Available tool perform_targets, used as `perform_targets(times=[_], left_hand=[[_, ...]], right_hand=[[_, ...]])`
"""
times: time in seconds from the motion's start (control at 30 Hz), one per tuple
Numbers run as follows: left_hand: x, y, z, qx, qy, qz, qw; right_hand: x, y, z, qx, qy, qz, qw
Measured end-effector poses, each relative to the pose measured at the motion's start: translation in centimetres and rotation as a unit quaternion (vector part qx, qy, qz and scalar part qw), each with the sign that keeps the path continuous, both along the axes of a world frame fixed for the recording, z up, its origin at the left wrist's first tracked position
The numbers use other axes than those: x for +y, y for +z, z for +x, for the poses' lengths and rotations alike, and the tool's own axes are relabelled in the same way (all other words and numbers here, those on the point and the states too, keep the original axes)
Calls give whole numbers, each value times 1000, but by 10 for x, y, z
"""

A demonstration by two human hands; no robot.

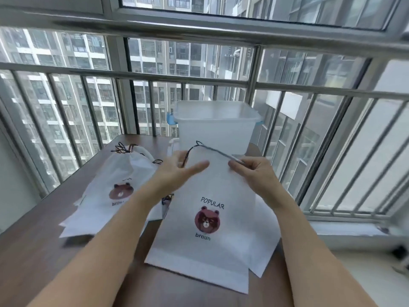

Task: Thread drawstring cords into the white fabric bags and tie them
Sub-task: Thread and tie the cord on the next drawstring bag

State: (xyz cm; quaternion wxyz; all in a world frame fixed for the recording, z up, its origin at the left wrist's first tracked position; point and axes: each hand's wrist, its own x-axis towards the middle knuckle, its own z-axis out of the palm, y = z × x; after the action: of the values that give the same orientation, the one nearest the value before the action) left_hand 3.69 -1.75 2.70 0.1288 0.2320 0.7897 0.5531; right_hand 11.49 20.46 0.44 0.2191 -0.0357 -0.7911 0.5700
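Note:
A white fabric bag [212, 235] printed with a brown bear and the words POPULAR and broun is lifted off the table in front of me. My right hand [254, 171] pinches a thin metal threading rod [223, 155] at the bag's top right edge. A dark drawstring cord [192, 149] loops from the rod's far end down to the bag's top left corner. My left hand [181, 168] is at that corner, fingers stretched out across the fabric, thumb near the cord.
A pile of white bear bags [110, 191] with dark cords [122, 149] lies on the brown table [33, 251] at left. A translucent plastic bin [218, 129] stands behind the held bag. Window railing [309, 89] runs beyond the table; a sill lies at right.

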Motion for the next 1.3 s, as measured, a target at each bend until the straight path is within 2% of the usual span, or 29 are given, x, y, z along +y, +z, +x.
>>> perform_targets(times=[0.03,0.1,0.23,0.3,0.37,0.4,0.43,0.5,0.53,0.57,0.67,0.8,0.9,1.0,1.1,1.2,1.3], left_hand=[[8,-10,5,-36,-18,31,999],[21,-24,6,-49,-14,86,995],[28,-39,0,-34,122,162,979],[21,-43,-4,-1,135,167,977],[13,-40,-4,14,121,122,985],[10,-37,-5,-6,125,113,986],[8,-35,-8,-67,120,152,979],[5,-30,-14,-244,80,292,921],[2,-29,-17,-290,59,346,890],[0,-29,-20,-300,51,380,873],[-1,-26,-19,-286,64,465,835],[-2,-26,-21,-312,43,550,773],[-3,-28,-24,-349,45,597,721],[-6,-29,-28,-364,46,640,675],[-14,-24,-34,-343,50,649,677],[-35,-13,-42,-290,69,664,686],[-50,-7,-46,-249,87,667,697]], right_hand=[[2,-2,2,-19,19,19,999],[0,-9,2,-58,53,69,995],[4,-12,-4,-62,-29,91,993],[12,-14,-3,-76,-86,62,991],[16,-15,-4,-117,-113,50,985],[16,-15,-3,-144,-116,38,982],[16,-16,-3,-173,-105,7,979],[17,-17,0,-201,-63,-128,969],[19,-16,3,-188,-41,-209,959],[21,-15,5,-160,-20,-290,943],[28,-12,7,-80,24,-473,877],[23,-16,-2,0,-1,-579,815],[20,-18,-4,51,-20,-655,753],[19,-14,-3,83,5,-701,708],[26,-11,-1,93,-2,-697,711],[49,-4,10,110,-114,-649,744],[65,4,21,156,-193,-613,751]])
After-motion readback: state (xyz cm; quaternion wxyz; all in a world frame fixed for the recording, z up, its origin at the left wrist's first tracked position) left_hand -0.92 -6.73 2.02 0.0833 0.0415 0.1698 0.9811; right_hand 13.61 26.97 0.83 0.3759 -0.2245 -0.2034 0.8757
